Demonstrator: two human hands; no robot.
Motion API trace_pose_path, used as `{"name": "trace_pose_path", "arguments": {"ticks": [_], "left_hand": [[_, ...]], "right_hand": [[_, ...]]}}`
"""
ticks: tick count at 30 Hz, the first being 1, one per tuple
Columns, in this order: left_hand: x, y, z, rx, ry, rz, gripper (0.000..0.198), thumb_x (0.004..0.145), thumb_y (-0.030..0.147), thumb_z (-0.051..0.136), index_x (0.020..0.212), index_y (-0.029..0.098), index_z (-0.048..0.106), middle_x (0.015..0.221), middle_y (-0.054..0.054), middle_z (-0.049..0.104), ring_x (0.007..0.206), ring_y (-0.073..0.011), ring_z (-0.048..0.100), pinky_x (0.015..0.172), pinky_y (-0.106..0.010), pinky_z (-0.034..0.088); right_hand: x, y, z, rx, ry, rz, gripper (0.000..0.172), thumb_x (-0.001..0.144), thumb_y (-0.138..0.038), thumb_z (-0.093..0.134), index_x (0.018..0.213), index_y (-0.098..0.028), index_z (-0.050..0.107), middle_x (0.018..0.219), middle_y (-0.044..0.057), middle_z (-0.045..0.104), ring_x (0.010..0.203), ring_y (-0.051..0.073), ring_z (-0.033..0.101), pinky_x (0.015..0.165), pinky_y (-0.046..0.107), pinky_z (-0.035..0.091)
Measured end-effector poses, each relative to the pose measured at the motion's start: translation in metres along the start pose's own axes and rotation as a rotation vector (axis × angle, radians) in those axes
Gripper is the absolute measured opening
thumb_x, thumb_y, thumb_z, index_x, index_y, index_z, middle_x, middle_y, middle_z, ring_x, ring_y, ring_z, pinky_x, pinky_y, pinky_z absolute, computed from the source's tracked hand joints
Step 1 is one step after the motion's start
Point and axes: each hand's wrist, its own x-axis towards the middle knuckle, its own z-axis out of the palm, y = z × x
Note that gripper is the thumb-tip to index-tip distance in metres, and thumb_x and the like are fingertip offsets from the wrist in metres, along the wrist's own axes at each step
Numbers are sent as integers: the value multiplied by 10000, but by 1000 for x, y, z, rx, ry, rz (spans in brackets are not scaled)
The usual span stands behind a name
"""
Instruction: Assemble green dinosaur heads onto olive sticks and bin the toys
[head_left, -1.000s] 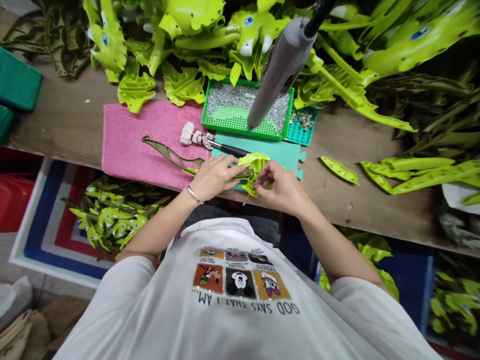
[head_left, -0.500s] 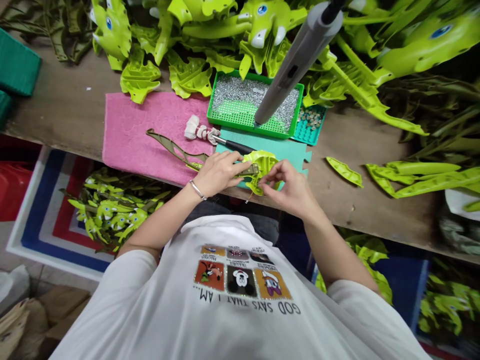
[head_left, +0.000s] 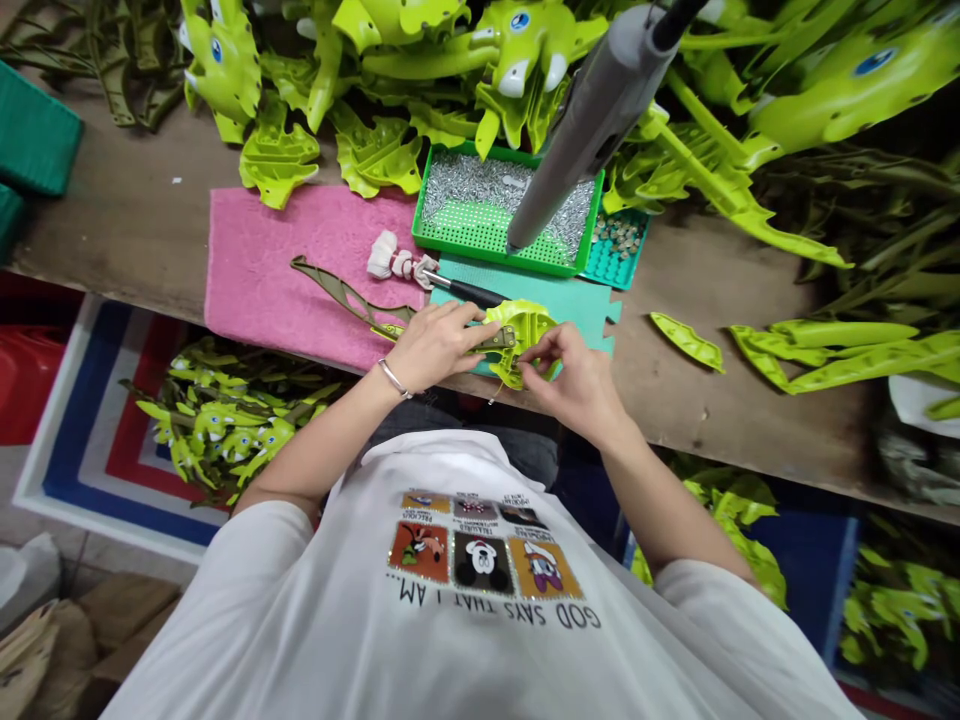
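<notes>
Fitting step, likely: left hand (head_left: 435, 345) clamps olive strip (head_left: 346, 297) onto lime-green toy shell (head_left: 527, 322); right hand (head_left: 576, 388) pinches shell rim. Next needs steady hold, fine alignment.

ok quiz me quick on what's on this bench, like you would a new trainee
1. True or false: the right hand is touching the green part.
2. The left hand holds one end of an olive strip. Where does the other end lie? A the pink towel; B a red box; C the floor.
3. Fill in: the grey tool hangs over the ____ tray of screws.

Key: 1 true; 2 A; 3 green.
</notes>
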Motion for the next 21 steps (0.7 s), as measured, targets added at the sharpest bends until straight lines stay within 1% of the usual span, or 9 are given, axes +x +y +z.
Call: {"name": "trace_pose_path", "arguments": {"ticks": [5,9,11,14,17,21], "left_hand": [[1,1,-4,-9,0,-9,364,864,319,741,1209,226,669,1129,-63,698,944,-211,651,763,-297,472],[7,1,-10,17,-37,-1,359,857,322,747,1195,224,674,1087,-63,698,902,-208,645,714,-292,452],[9,0,-13,29,-59,7,357,854,330,748,1186,222,677,1071,-65,696,884,-207,640,696,-292,442],[12,-1,-15,41,-75,15,345,858,336,740,1178,220,680,1067,-68,691,869,-202,634,687,-290,432],[11,0,-15,41,-75,14,333,866,336,733,1172,217,681,1072,-68,691,883,-207,635,694,-292,438],[5,-1,-8,25,-49,3,363,869,327,735,1212,229,669,1099,-62,695,916,-216,645,731,-304,463]], "right_hand": [[3,-3,-8,80,20,62,277,746,-298,649,839,-261,391,758,-10,707,568,148,619,596,294,484],[4,-6,-15,122,-17,69,290,751,-312,657,846,-259,388,764,-10,713,564,137,602,608,290,484],[4,-7,-17,106,-48,60,286,751,-308,660,855,-257,399,759,-13,707,567,134,593,611,286,474],[4,-10,-17,46,-91,59,254,754,-278,642,856,-253,411,746,-14,691,573,139,589,605,285,450],[5,-14,-13,-5,-102,76,221,755,-240,615,843,-251,413,732,-12,674,578,146,584,613,293,430],[11,-11,-4,-35,-100,97,235,714,-194,625,832,-250,429,719,-16,645,595,149,551,618,296,408]]}}
